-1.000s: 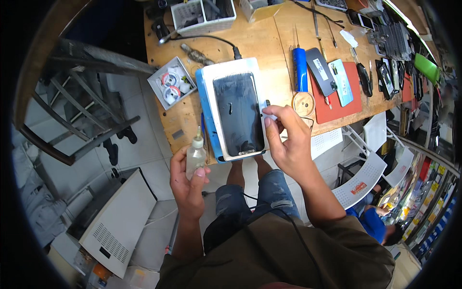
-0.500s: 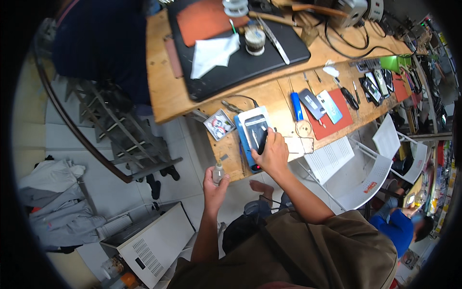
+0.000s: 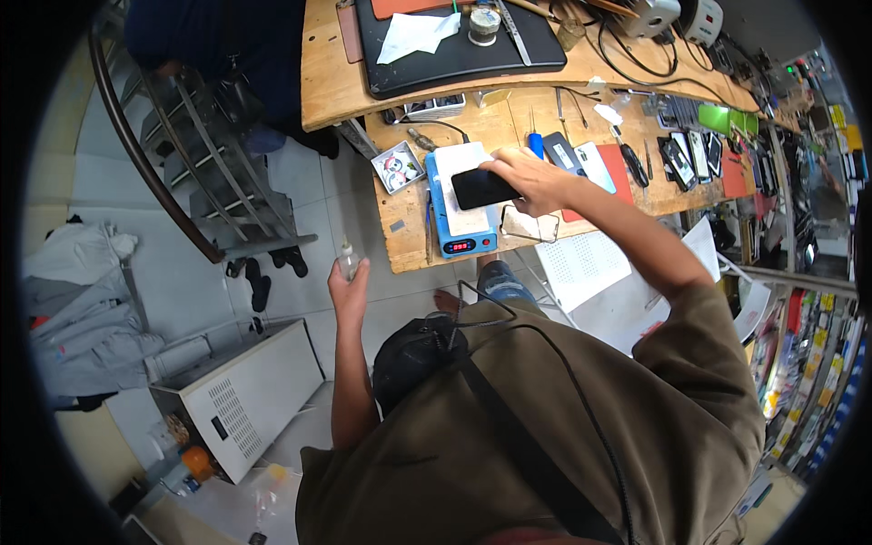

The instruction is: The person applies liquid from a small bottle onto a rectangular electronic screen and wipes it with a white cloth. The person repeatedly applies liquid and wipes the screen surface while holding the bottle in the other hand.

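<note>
My left hand (image 3: pixel 349 289) is wrapped round a small clear needle-tip bottle (image 3: pixel 346 262), held upright beside the bench's left corner. My right hand (image 3: pixel 534 182) grips the right end of a black smartphone or phone screen (image 3: pixel 483 189), dark face up. That phone lies crosswise over a blue heating plate (image 3: pixel 451 242) with a red lit display and a pale cloth or paper (image 3: pixel 465 159) on top. Whether the phone rests on the plate or hovers just above it, I cannot tell. A clear phone frame or case (image 3: pixel 531 224) sits beside the plate, partly under my right wrist.
Left of the plate stand a small white box (image 3: pixel 397 169) and tweezers (image 3: pixel 429 232). To the right are a blue-handled tool (image 3: pixel 536 143), phones on a red mat (image 3: pixel 620 173) and a black-handled tool (image 3: pixel 633 165). A raised shelf with a black mat (image 3: pixel 445 68) spans the back. White chairs (image 3: pixel 581 272) stand in front.
My right hand has turned the black phone from lengthwise to crosswise over the plate. My left hand has moved left with the bottle. The view has shifted, so the plate's display now shows fully.
</note>
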